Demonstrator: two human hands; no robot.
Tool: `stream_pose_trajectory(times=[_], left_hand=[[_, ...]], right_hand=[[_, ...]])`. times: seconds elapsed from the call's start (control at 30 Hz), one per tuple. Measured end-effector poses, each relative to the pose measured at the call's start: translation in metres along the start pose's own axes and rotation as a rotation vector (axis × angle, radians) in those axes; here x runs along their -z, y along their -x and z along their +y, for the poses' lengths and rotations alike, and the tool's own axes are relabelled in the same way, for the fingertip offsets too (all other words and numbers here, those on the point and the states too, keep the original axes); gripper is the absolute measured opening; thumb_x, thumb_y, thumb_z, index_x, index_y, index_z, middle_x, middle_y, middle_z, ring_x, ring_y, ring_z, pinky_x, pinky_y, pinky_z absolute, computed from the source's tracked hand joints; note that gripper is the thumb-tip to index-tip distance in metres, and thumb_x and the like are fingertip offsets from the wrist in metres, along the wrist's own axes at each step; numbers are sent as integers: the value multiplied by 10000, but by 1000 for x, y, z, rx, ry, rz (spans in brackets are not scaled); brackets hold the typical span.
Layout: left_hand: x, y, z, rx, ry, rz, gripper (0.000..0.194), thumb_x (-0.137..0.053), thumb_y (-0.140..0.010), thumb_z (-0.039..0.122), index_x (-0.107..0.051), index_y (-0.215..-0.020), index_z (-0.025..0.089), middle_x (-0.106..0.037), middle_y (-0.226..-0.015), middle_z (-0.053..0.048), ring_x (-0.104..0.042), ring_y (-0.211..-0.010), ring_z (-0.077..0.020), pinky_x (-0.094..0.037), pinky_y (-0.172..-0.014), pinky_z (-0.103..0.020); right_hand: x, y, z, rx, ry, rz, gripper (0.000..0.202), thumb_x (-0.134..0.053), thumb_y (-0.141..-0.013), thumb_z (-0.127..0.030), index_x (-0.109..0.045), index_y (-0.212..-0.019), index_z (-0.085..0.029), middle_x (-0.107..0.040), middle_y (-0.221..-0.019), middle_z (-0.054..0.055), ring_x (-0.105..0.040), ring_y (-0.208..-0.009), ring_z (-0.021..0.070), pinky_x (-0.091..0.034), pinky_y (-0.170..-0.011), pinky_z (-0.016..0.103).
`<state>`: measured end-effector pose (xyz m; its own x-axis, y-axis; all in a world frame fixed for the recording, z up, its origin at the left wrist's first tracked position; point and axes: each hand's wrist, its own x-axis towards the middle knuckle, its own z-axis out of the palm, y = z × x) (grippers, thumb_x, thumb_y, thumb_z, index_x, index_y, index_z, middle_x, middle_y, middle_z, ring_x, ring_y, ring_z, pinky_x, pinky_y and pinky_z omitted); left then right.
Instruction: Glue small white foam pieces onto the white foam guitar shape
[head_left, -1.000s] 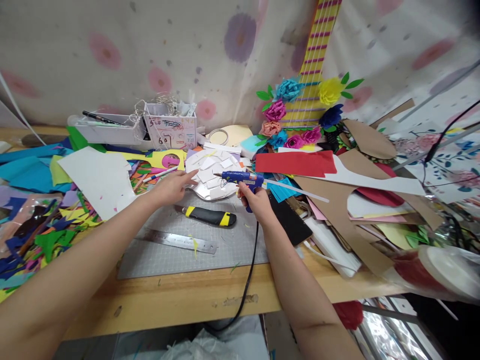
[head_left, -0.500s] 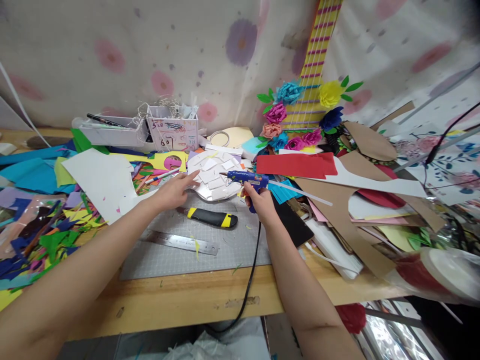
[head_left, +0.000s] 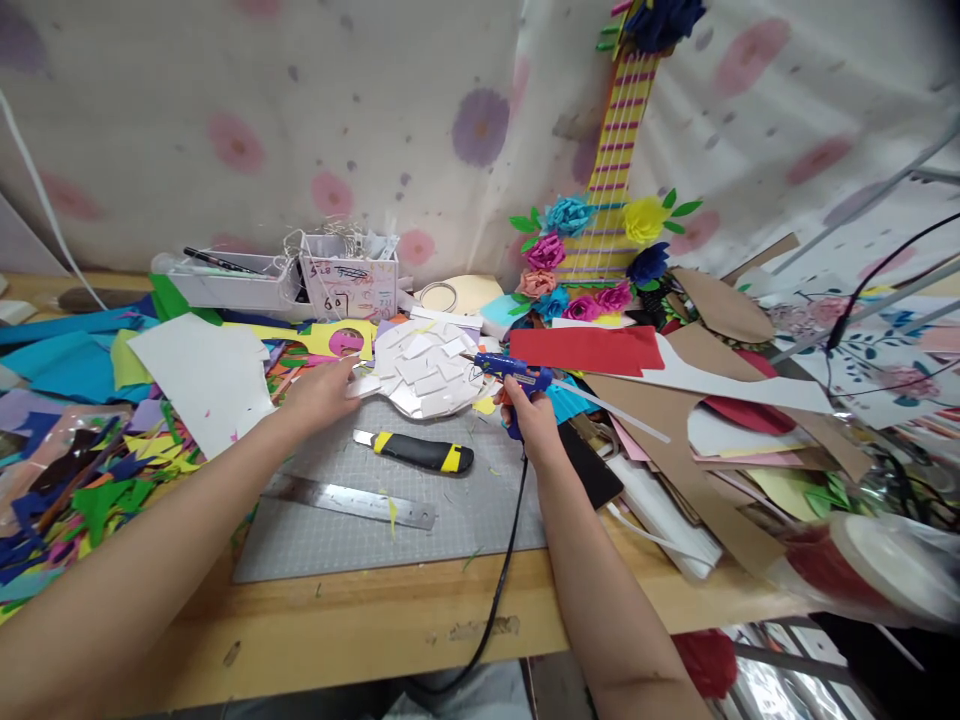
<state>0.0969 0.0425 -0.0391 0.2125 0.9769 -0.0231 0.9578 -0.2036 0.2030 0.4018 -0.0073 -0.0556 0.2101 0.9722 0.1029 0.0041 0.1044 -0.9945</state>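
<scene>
My right hand [head_left: 527, 405] is wrapped round a blue glue gun [head_left: 517, 372], its nozzle pointing left and a long glue stick poking out the back. The nozzle tip is by the right edge of a roundish white piece [head_left: 431, 375] covered in overlapping white strips. Left of that piece, my left hand [head_left: 330, 393] pinches a small white strip [head_left: 365, 386] at its fingertips. Nearer me on the grey cutting mat [head_left: 337, 550] lie a black and yellow utility knife [head_left: 424, 452], blade showing, and a steel ruler [head_left: 360, 499].
Coloured paper scraps [head_left: 112, 480] heap on the left. White boxes [head_left: 349, 278] stand at the back. A yellow paper guitar [head_left: 619, 150] with paper flowers leans behind. Red paper [head_left: 581, 348] and cardboard [head_left: 720, 450] pile up at right. The glue gun's black cord [head_left: 499, 580] hangs over the table edge.
My left hand has drawn back left from the white piece and now has a small white strip. The glue gun has shifted slightly right. The view has tilted up a little.
</scene>
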Motion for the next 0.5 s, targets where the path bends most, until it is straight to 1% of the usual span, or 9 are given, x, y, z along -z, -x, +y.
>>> stream_pose_trajectory(times=[0.1,0.17,0.23,0.27,0.33,0.4,0.5], left_hand=[[14,4,-7,30,14,10,556,-607,-698,328,-495,-1230,212,-666,-1121,-92,-615,-1027,-288,-462,-784,-339],[25,11,-19,49,26,-2,523,-619,-695,366,-495,-1171,190,-659,-1120,-105,-614,-1011,-281,-464,-786,-338],[36,20,-37,46,51,-41,505,-617,-708,391,-468,-1146,189,-653,-1125,-93,-611,-988,-247,-463,-808,-331],[41,25,-47,65,63,-58,503,-629,-701,389,-456,-1132,197,-651,-1124,-80,-609,-977,-227,-462,-818,-322],[48,35,-69,99,96,-62,515,-659,-673,374,-439,-1107,206,-648,-1109,-63,-599,-985,-197,-456,-844,-298],[52,44,-88,123,129,-61,450,-663,-660,363,-444,-1029,226,-650,-1060,-27,-587,-986,-175,-457,-842,-276],[57,58,-109,180,149,-53,356,-640,-672,386,-435,-928,248,-626,-986,9,-578,-980,-166,-477,-765,-253]], right_hand=[[1,0,-1,1,12,11,464,-619,-708,-633,-552,-627,-181,-589,-603,10,-415,-401,61,-335,-384,213],[2,0,-2,-11,22,18,468,-612,-707,-642,-546,-630,-185,-584,-586,11,-408,-399,65,-334,-388,216],[3,-1,-3,-25,36,23,473,-600,-707,-654,-542,-640,-189,-590,-591,17,-407,-406,72,-333,-389,218],[4,-1,-3,-30,44,27,476,-595,-707,-660,-540,-644,-191,-596,-599,22,-409,-410,74,-334,-390,220],[5,-2,-3,-33,56,36,483,-587,-707,-669,-538,-640,-192,-598,-600,28,-409,-413,77,-337,-390,224],[6,-2,-3,-33,49,49,482,-596,-704,-666,-535,-631,-194,-580,-563,21,-404,-404,79,-332,-387,227],[6,-2,-3,-22,14,37,460,-618,-713,-637,-544,-627,-191,-558,-532,6,-404,-396,74,-321,-386,225]])
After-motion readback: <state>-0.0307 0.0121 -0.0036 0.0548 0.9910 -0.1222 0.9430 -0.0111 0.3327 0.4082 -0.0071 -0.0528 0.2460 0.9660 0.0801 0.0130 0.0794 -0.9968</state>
